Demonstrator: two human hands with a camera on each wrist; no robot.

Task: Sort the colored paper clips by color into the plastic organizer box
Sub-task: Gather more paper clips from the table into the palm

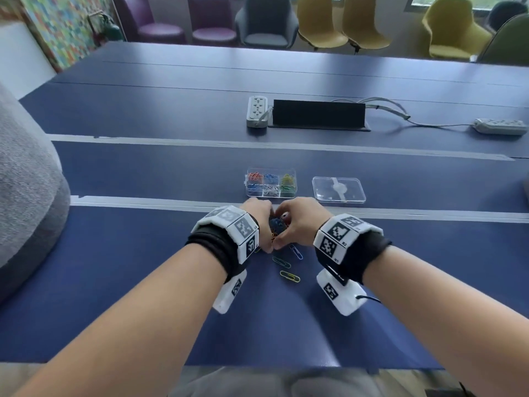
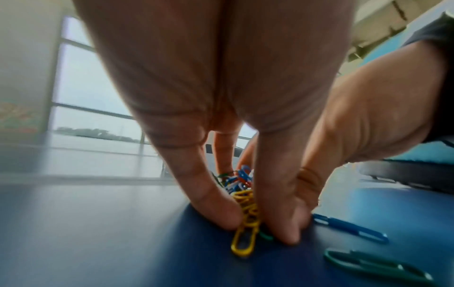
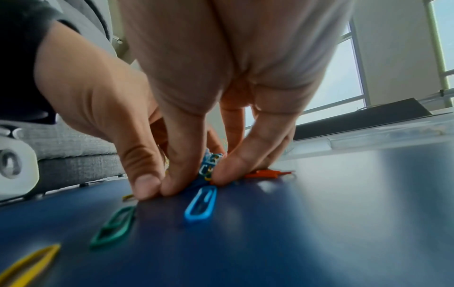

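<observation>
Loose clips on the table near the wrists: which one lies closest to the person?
The yellow clip. It lies nearest the person, behind the green clip and the blue clip, which sit closer to both hands' fingertips.

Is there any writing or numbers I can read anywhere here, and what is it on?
No text is readable.
White wrist bands: black-and-white square code patterns, plus tiny marks too small to read.
White power strip: no legible label.
Clear plastic organizer box and its clear lid: no writing visible.

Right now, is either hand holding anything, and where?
Both hands, left hand and right hand, cup the pile of paper clips from its two sides, fingertips on the table.
</observation>
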